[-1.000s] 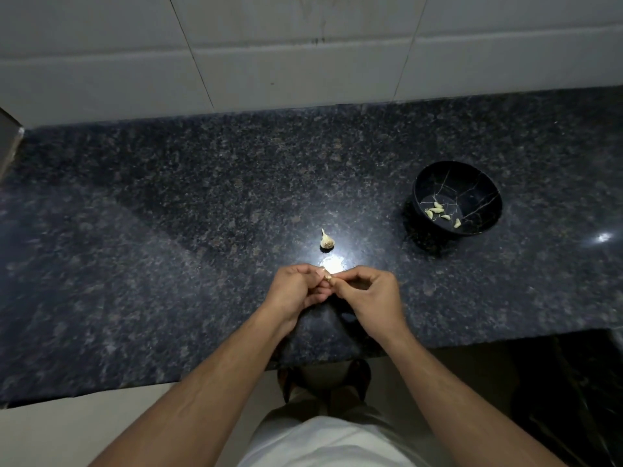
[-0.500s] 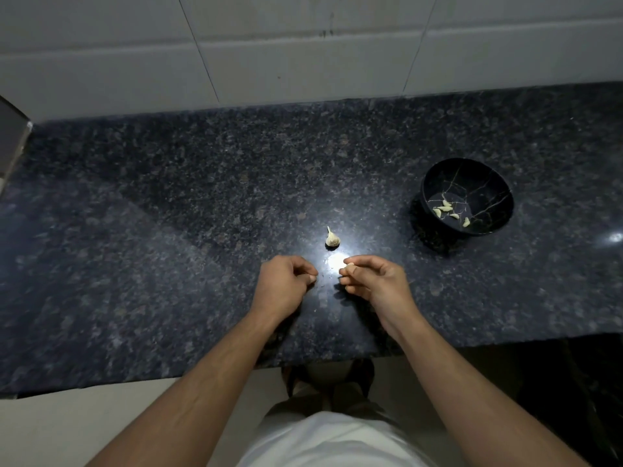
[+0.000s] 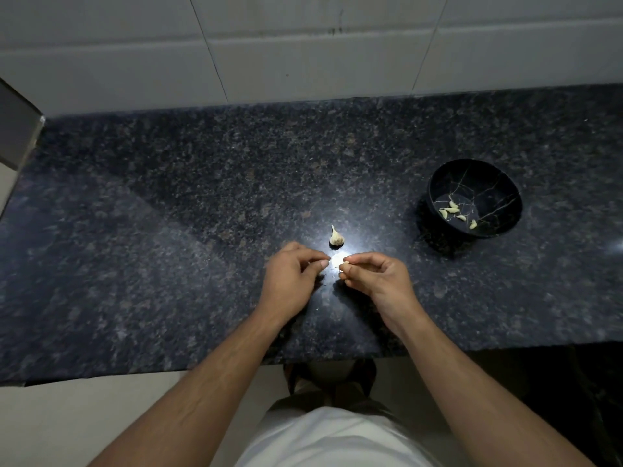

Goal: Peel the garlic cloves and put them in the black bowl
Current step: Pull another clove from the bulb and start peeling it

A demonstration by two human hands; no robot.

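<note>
Garlic clove (image 3: 345, 263) pinched in curled right hand (image 3: 377, 281); left hand (image 3: 291, 281) curled, seemingly holding nothing.

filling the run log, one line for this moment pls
right hand: pinches garlic clove | left hand: curled, contents unclear | black bowl: holds peeled cloves

Dark granite counter (image 3: 168, 230) lying open left of the left hand (image 3: 290, 281), garlic remnant (image 3: 336, 238) standing just beyond both hands, black bowl (image 3: 474, 197) blocking the far right, tiled wall (image 3: 303, 55) closing the back
</note>
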